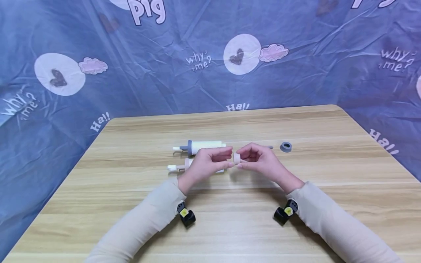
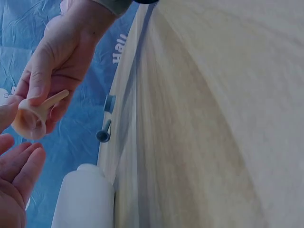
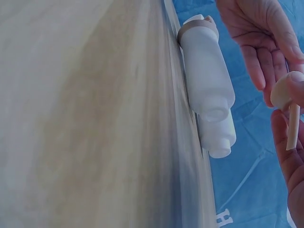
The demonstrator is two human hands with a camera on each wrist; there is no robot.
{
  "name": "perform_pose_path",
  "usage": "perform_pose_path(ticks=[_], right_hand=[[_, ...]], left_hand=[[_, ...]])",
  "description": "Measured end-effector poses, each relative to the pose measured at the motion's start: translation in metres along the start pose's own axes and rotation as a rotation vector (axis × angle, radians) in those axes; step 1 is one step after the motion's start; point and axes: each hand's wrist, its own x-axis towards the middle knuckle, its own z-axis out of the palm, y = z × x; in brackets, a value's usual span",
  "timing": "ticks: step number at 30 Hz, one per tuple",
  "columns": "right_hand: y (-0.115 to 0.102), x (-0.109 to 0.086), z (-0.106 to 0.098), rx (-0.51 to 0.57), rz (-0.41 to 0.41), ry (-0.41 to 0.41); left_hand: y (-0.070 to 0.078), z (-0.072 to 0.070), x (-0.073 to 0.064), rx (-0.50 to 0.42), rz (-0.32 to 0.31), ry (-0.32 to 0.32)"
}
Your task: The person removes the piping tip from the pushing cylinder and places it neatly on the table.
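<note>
My right hand (image 1: 261, 160) pinches a small beige funnel-shaped piece (image 2: 32, 121), a round cup with a thin stem, above the table. In the left wrist view the cup's open mouth faces my left hand (image 2: 19, 183). That hand is beside the cup with fingers extended, its thumb tip close to the rim. Behind the hands a white bottle with a grey collar (image 1: 206, 146) lies on its side. A second white bottle with a beige collar (image 3: 205, 71) lies nearer, partly hidden by my left hand in the head view.
A grey ring (image 1: 286, 147) lies on the wooden table (image 1: 230, 226) to the right. Beside it is a grey funnel-shaped piece (image 2: 103, 135), mostly hidden behind my right hand in the head view. A blue printed cloth (image 1: 197, 87) hangs behind the table.
</note>
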Motion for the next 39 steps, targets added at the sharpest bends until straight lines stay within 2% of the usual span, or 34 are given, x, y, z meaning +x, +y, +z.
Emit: perform_pose_path(ticks=[4, 17, 29, 39], right_hand=[[-0.001, -0.001, 0.002, 0.002, -0.002, -0.003], [-0.004, -0.003, 0.004, 0.007, -0.022, 0.004], [-0.008, -0.003, -0.002, 0.012, -0.022, -0.007], [-0.005, -0.006, -0.01, 0.007, 0.026, 0.003]], left_hand=[[-0.001, 0.005, -0.001, -0.057, -0.034, 0.006], [-0.004, 0.012, 0.0, -0.215, -0.061, -0.004], [0.002, 0.006, 0.001, -0.177, -0.059, 0.008], [0.007, -0.003, 0.001, -0.131, -0.07, 0.05]])
